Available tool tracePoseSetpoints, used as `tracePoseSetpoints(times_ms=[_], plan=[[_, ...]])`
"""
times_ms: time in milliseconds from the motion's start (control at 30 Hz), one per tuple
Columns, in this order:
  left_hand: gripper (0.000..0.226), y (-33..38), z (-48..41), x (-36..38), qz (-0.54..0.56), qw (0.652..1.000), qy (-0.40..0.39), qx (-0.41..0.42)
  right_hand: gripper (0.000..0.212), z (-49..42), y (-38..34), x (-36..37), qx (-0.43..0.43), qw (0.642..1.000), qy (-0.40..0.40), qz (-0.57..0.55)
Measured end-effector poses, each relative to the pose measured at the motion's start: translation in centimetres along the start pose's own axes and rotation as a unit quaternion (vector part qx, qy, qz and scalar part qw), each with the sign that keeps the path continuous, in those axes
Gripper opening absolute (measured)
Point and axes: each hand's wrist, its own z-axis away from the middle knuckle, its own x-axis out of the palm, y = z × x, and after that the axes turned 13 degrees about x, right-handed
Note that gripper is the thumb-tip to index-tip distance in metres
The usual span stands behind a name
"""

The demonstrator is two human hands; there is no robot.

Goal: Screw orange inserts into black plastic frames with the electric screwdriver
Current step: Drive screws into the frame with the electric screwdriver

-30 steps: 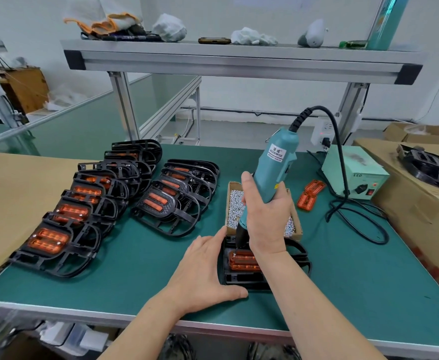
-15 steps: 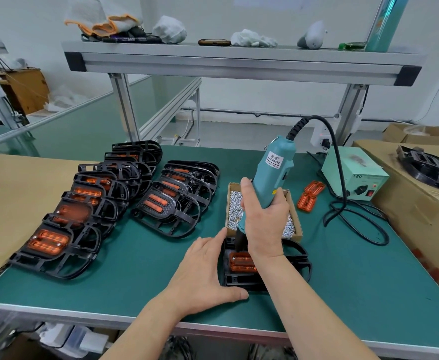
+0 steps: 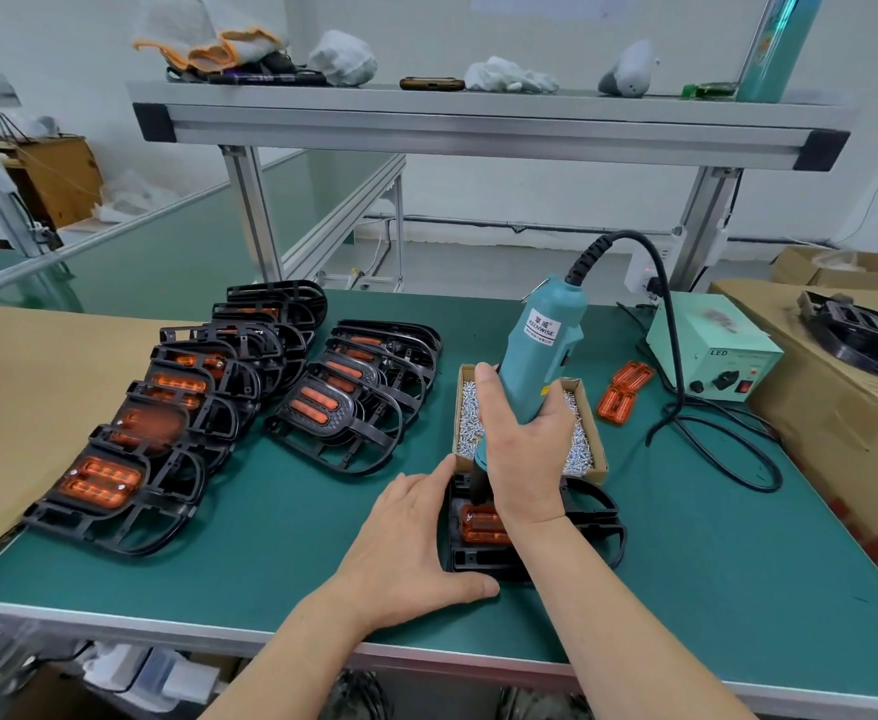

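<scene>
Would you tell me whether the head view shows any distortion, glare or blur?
Head view: wide-angle stretch tilts the shelf posts; lighting is even, shadows soft, no harsh glare; the bottom-left corner is smeared; the right hand partly hides the tip of the screwdriver.

"KEENWISE" on screwdriver (image 3: pixel 540 356); "LED" on box (image 3: pixel 715 350)

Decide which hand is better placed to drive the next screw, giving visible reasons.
Right. The right hand grips the electric screwdriver, its tip down at the orange insert in the black frame; the left hand lies open against the frame's edge, steadying it.
</scene>
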Motion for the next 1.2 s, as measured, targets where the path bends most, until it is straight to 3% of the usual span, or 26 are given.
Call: tracePoseSetpoints(times_ms=[567,767,867,1067,1200], plan=[[0.114,0.2,-0.1,0.0,0.009,1.000,-0.004,0.001,0.029,-0.1,0.6,0.3,0.008,1.000,0.002,0.021],[0.108,0.0,0.0,0.0,-0.002,1.000,0.010,0.011,0.036,-0.1,-0.2,-0.6,0.007,1.000,-0.024,-0.006],[0.105,0.3,-0.1,-0.2,-0.005,1.000,0.019,0.017,0.029,-1.0,-1.7,-1.2,-0.005,0.998,-0.028,-0.047],[0.123,0.3,0.1,-0.2,-0.005,1.000,-0.016,-0.002,0.029,-4.1,-2.9,-2.1,0.070,0.982,0.109,-0.138],[0.127,0.1,0.2,-0.1,-0.001,1.000,-0.024,-0.010,0.035,-5.9,-2.0,-2.8,0.189,0.954,0.169,-0.161]])
